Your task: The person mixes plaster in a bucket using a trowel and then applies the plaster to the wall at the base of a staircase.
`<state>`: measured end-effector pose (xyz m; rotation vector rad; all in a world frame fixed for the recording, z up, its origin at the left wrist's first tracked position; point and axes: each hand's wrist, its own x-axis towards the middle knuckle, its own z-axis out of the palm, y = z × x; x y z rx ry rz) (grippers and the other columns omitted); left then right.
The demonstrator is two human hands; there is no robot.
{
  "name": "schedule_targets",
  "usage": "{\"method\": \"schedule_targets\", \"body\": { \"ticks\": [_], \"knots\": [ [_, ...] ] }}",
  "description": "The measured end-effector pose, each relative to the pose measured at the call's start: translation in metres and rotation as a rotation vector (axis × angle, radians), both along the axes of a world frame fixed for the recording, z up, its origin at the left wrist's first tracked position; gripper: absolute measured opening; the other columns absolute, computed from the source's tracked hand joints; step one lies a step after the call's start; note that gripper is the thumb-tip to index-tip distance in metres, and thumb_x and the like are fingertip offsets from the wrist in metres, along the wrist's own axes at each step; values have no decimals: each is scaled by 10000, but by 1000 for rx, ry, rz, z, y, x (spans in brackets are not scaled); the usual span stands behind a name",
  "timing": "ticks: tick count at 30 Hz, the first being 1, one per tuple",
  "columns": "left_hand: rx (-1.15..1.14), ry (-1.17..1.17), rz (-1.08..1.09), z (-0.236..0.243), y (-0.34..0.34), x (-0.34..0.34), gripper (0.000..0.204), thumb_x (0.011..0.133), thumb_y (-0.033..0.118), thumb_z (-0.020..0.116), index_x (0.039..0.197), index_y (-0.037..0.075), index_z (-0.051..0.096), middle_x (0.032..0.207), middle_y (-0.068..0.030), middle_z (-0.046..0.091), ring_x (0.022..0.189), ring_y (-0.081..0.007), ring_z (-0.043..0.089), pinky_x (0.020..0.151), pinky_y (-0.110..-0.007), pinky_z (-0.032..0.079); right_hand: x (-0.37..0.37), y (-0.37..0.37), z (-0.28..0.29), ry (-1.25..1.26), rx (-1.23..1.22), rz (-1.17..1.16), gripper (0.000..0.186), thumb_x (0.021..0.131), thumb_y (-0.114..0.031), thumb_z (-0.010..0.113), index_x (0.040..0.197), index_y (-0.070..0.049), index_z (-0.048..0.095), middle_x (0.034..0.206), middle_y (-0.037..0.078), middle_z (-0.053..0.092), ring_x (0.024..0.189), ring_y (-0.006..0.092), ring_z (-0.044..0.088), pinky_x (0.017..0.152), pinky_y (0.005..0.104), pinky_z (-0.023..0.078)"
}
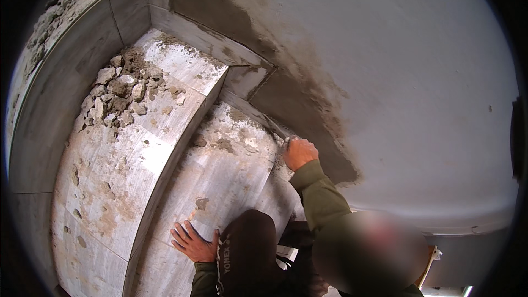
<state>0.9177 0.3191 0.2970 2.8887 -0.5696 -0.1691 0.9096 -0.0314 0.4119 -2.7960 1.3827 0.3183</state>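
Note:
My left hand (193,243) lies flat on a wood-look stair tread (181,209), fingers spread, holding nothing. Farther up and to the right, my right hand (300,153) is closed at the joint between the tread and the wall. Whatever it grips, if anything, is hidden by the fingers. Right beside that fist runs a band of dark, damp-looking mortar (302,113) on the wall, above the tile skirting (242,81). Pale smears and crumbs of mortar (224,144) mark the tread to the left of the fist.
A heap of broken mortar lumps (118,93) lies on the higher step at left. More rubble (60,8) lines the step above it. The grey wall (418,77) fills the right side. My dark-clothed knee (250,242) rises between my arms. A blurred patch covers the lower right.

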Motion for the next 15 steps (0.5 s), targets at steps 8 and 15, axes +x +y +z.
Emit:
{"method": "schedule_targets", "body": {
  "ticks": [8,15],
  "knots": [
    [-21,8,1,1,-3,-2,930,665,576,613,1346,34,285,1408,-226,236,1322,-429,148,1018,-597,132,15,-3,-17,-47,-15,15,274,765,-241,524,864,-2,615,851,234,621,818,385,613,752,456,488],
    [-35,0,-15,-1,-3,-3,925,670,583,608,1342,33,291,1408,-225,236,1321,-430,150,1019,-595,130,11,-9,-19,-27,0,12,244,752,-201,515,822,-1,636,857,224,626,811,372,621,736,441,498]
  ]
}}
